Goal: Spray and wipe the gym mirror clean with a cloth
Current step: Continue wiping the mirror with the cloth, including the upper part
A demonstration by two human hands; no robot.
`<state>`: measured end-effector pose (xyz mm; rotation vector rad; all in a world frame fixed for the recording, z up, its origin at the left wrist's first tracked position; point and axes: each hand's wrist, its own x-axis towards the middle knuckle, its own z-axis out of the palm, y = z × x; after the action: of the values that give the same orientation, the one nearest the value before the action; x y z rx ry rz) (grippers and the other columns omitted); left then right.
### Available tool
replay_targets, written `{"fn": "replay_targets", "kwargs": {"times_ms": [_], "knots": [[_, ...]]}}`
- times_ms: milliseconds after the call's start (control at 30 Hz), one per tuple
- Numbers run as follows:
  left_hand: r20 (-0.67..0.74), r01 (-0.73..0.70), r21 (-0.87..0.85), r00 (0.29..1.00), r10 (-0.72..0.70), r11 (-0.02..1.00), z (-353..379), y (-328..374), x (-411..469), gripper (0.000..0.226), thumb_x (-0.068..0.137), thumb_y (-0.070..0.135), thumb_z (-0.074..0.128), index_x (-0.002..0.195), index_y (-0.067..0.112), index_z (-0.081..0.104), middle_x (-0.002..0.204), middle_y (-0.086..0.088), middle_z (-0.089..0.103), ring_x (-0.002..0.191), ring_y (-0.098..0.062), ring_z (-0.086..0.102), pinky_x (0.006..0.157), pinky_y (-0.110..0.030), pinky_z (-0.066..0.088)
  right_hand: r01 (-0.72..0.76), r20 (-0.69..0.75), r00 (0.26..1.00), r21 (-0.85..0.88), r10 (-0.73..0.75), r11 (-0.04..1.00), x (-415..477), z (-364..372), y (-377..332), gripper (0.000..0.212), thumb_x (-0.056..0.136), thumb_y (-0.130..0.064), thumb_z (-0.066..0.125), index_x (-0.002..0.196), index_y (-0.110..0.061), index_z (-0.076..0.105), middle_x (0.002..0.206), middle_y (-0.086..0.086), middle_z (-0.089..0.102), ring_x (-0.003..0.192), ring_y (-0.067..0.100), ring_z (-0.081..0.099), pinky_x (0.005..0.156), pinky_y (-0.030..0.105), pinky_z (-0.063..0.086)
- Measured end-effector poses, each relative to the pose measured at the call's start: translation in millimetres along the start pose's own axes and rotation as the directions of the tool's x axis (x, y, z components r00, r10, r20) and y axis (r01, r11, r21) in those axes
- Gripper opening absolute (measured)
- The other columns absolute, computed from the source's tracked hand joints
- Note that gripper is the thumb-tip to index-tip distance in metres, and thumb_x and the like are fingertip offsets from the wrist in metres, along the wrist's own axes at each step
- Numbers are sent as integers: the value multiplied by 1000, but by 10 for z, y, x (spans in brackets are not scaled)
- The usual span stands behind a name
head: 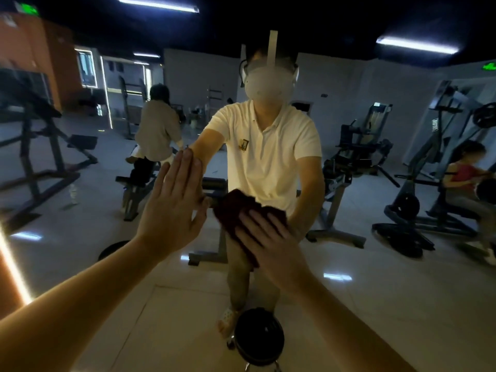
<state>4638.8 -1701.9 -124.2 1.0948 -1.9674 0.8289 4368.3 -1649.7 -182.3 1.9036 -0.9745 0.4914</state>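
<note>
The gym mirror (375,277) fills the whole view and reflects me and the room behind me. My left hand (173,208) lies flat against the glass with straight fingers pointing up. Just to its right, my right hand (271,242) presses a dark red cloth (239,208) flat onto the mirror with spread, straight fingers. The cloth sticks out above and to the left of those fingers. No spray bottle shows in the frame.
In the reflection I see a person in a white polo shirt (265,154), weight machines (434,167) on the right, a bench (139,183), a rack (35,146) on the left and other people. A black round stool or weight (259,336) sits low at the mirror's foot.
</note>
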Motion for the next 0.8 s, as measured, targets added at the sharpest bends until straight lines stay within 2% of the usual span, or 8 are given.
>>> {"fn": "replay_targets", "kwargs": {"times_ms": [67, 167, 233, 300, 467, 633, 700, 800], "knots": [[13, 18, 27, 1000, -18, 999, -26, 45, 7, 83, 106, 43, 49, 164, -4, 13, 171, -27, 7, 161, -40, 6, 126, -62, 20, -199, -93, 975, 31, 201, 980, 128, -250, 395, 55, 97, -19, 50, 152, -15, 43, 163, 12, 36, 153, 31, 28, 126, 52, 18], [43, 40, 52, 998, -43, 998, -78, 118, 11, 79, 109, 47, 35, 164, -3, 9, 172, -27, 5, 161, -40, 4, 127, -61, 18, -526, -189, 814, 161, 549, 835, 338, -557, 897, 65, 93, -19, 43, 157, -9, 34, 166, 17, 29, 154, 36, 23, 125, 57, 20], [68, 59, 64, 996, -63, 996, -111, 149, 26, 79, 109, 53, 22, 165, -1, 6, 172, -27, 6, 161, -40, 6, 127, -60, 19, -614, -241, 722, 209, 648, 761, 477, -611, 974, 67, 93, -17, 43, 158, -8, 34, 167, 17, 27, 155, 36, 21, 126, 57, 17], [94, 80, 73, 992, -86, 994, -136, 155, 10, 81, 108, 57, 15, 165, 0, 5, 172, -26, 7, 160, -40, 9, 128, -60, 20, -612, -278, 713, 201, 644, 765, 590, -573, 897, 68, 94, -19, 47, 160, -10, 33, 167, 17, 27, 156, 37, 18, 127, 57, 14], [117, 9, 93, 993, -20, 996, -280, 52, -27, 83, 103, 45, 38, 166, 2, 5, 174, -19, 2, 162, -33, 4, 129, -58, 17, -484, -234, 826, 175, 514, 857, 788, -390, 425, 72, 92, -24, 48, 161, -13, 32, 170, 13, 22, 158, 35, 12, 128, 53, 2], [-42, 61, 55, 997, -58, 997, -423, -361, 1, 77, 103, 35, 45, 165, 3, 13, 173, -18, 10, 162, -30, 6, 130, -54, 11, -204, -174, 959, 132, 225, 970, 1046, -154, -104, 64, 93, -20, 51, 156, -16, 42, 166, 9, 35, 157, 30, 19, 129, 50, 2], [-101, 103, 45, 990, -98, 994, -433, -613, 73, 77, 104, 39, 42, 166, 5, 12, 173, -19, 10, 162, -31, 7, 130, -55, 10, 4, -77, 997, 103, 4, 995, 1104, -4, -326, 63, 94, -24, 57, 155, -18, 43, 165, 6, 35, 158, 28, 16, 129, 50, -3], [-163, 112, 30, 981, -105, 993, -532, -921, 337, 81, 105, 48, 37, 166, 4, 7, 171, -25, 13, 160, -40, 13, 127, -64, 16, 365, 59, 930, -73, -362, 928, 1224, 80, -306, 58, 97, -32, 58, 153, -19, 46, 165, 6, 37, 156, 29, 23, 129, 52, -3]]}}
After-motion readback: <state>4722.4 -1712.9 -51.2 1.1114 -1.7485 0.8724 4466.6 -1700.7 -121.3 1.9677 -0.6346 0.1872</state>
